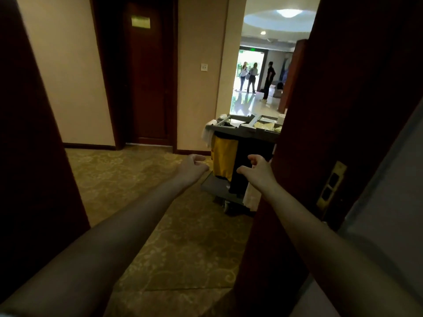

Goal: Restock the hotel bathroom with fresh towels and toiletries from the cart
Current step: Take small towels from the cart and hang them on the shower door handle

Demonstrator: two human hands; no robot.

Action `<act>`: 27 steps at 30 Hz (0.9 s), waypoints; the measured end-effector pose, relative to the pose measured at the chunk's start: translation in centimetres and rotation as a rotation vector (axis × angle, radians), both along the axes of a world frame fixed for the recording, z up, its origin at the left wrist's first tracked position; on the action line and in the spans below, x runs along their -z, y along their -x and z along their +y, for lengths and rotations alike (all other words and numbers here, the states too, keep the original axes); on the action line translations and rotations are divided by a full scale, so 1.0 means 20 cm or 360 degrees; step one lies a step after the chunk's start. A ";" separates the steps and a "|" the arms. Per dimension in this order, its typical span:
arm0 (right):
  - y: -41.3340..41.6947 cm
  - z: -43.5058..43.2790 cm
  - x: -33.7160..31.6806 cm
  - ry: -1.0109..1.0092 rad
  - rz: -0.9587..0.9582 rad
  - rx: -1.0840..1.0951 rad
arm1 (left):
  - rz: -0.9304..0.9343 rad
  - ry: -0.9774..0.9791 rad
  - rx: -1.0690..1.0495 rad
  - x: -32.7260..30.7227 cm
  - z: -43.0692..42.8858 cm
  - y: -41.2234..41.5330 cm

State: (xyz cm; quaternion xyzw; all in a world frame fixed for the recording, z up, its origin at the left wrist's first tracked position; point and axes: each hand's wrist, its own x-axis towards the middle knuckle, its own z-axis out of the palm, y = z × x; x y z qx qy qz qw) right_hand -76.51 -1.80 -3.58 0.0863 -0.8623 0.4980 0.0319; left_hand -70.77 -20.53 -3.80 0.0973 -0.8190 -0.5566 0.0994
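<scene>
We are reaching both hands, left [191, 167] and right [258, 167], loosely curled and empty, toward the cart [238, 131] at 12 o'clock, right hand nearer.

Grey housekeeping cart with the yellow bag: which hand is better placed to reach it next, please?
Right, probably: the right hand lines up with the grey housekeeping cart; the left hand hangs beside it.

The patterned carpet [137, 179] bears a housekeeping cart [256, 136].
</scene>
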 end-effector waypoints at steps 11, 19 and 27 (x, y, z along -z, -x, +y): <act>1.15 -0.33 0.12 0.0084 -0.0068 0.0285 | -0.0089 0.0100 0.0373 0.07 -0.36 1.44; 1.82 -0.29 0.22 0.0086 -0.0153 0.0493 | -0.0158 0.0061 0.0595 0.19 -0.35 2.22; 2.69 -0.16 0.37 0.0181 -0.0153 0.0662 | -0.0147 -0.0004 0.0742 0.26 -0.24 3.12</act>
